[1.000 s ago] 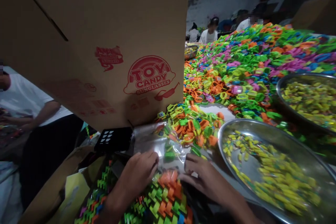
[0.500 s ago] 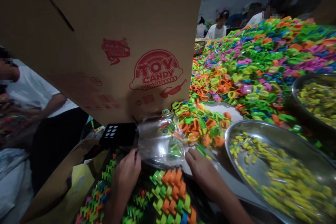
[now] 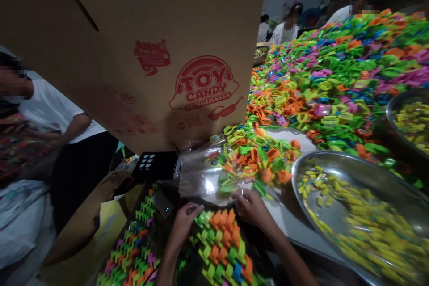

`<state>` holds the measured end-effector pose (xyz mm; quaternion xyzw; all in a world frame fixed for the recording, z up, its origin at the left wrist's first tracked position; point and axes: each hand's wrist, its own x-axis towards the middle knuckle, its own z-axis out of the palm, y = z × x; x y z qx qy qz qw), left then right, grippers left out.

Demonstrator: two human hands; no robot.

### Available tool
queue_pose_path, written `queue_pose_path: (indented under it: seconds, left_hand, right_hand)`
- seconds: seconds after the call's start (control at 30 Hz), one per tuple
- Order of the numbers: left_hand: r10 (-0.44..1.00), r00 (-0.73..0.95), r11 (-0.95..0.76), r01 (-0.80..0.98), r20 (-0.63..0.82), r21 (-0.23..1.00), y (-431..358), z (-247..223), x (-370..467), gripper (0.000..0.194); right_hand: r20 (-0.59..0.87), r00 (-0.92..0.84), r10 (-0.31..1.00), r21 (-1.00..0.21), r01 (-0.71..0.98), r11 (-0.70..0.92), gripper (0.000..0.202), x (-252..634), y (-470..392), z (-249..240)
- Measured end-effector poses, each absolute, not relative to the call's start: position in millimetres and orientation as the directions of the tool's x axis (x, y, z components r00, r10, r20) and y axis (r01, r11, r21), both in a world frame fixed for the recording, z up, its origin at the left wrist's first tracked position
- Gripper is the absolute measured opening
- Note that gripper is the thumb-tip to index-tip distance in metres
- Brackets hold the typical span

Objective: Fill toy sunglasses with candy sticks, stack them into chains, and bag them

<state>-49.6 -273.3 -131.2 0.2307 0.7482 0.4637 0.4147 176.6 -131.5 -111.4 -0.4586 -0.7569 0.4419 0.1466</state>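
Note:
My left hand (image 3: 187,219) is above the near bundle of stacked plastic toys (image 3: 219,243), its thumb and fingers pinched together. Whatever it may hold is too small to make out. My right hand (image 3: 250,205) has its fingers curled closed at the near right edge of a clear plastic bag (image 3: 199,181), seemingly gripping the film. This bag lies flat on the table, its right part against loose bright watch-shaped toys (image 3: 251,156). A second bundle of interlocked toys (image 3: 130,246) is left of my left forearm.
A tall printed cardboard box (image 3: 150,98) rises behind the bag. Metal bowls (image 3: 296,183) of yellow wrapped pieces stand right, before a large toy heap (image 3: 335,85). A black box (image 3: 154,165) and a small dark device (image 3: 163,203) lie left. A person (image 3: 56,103) stands beyond; others sit behind.
My left hand has moved right and down, away from the bag's left side, toward my right hand. My right hand stays near the bag's edge. The view has shifted slightly.

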Motion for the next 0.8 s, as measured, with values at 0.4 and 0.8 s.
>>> queue_pose_path:
  seconds: [0.4,0.8]
  left_hand:
    - [0.766,-0.430,0.460,-0.152,-0.478,0.875,-300.5,-154.9,-36.3,0.056]
    - [0.738,-0.464,0.507,-0.100,-0.491,0.856,-319.5,-153.3,-16.8,0.051]
  right_hand:
    - [-0.281,-0.514,0.810,-0.479,0.807,0.345,0.036,189.3,-151.6,-98.5]
    - [-0.291,-0.513,0.807,-0.340,0.844,0.414,0.040,208.5,-167.4,-98.9]
